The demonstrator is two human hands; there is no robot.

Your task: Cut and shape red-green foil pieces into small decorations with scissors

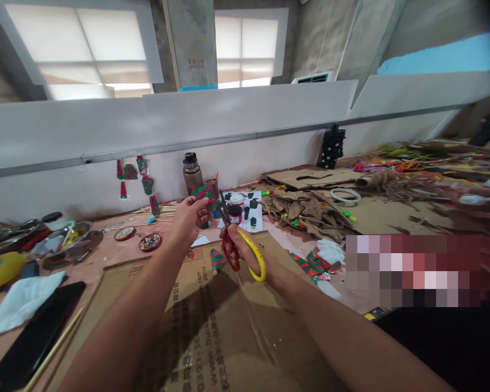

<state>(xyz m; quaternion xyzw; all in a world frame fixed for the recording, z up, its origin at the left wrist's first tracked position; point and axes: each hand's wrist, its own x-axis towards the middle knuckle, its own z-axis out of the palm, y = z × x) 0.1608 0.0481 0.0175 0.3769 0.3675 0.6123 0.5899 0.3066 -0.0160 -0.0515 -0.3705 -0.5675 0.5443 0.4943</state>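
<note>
My left hand (pixel 189 216) pinches a green and red painted piece (pixel 206 191) between thumb and fingers, above the far edge of the cardboard sheet (pixel 147 326). In my right hand (pixel 245 247) is a pair of red-handled scissors (pixel 225 211); the blades point up beside the painted piece. Whether they touch it I cannot tell. A yellow band (pixel 259 262) with small dark marks loops out by my right hand. A small painted scrap (pixel 218 260) lies on the cardboard below, and more red and green scraps (pixel 313 264) lie to the right.
Behind my hands stand a bottle (pixel 193 173) and paint jars (pixel 234 213) on white paper. Shallow dishes of beads (pixel 150 242) sit left, near a black phone-like slab (pixel 41 337). Brown rope (pixel 306 209) is heaped right. Painted pieces (pixel 147 185) hang on the wall.
</note>
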